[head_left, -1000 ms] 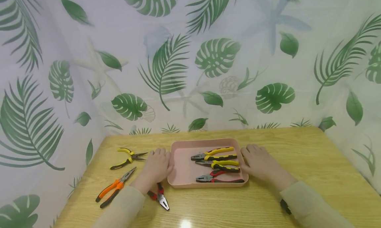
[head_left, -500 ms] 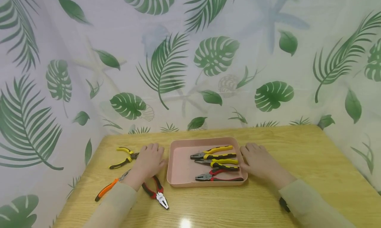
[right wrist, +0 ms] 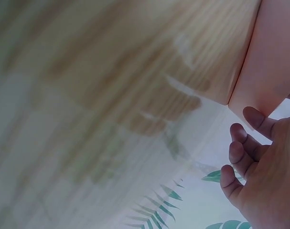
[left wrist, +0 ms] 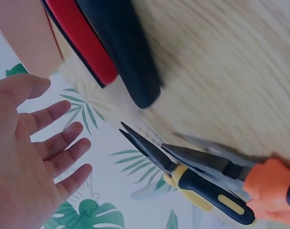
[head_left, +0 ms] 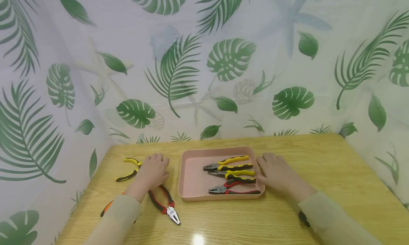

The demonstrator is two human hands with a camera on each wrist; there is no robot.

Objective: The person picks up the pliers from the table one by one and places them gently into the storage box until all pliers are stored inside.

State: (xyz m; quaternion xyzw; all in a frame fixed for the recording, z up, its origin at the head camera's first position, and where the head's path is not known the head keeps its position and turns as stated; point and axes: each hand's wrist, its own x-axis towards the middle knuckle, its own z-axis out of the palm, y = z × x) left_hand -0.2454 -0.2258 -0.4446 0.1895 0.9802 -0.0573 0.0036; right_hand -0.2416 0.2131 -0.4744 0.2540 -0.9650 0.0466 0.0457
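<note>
Three pliers (head_left: 230, 174) fill the pink tray (head_left: 191, 183) between both hands.

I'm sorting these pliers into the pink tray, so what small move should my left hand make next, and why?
Probably lower the left hand onto the red-handled pliers beside it and grip their handles. That hand is open and holds nothing, three pliers already lie in the pink tray, and this pair lies closest to the tray of those on the table.

both hands (head_left: 152, 172) (head_left: 276, 174) flat, fingers relaxed
</note>
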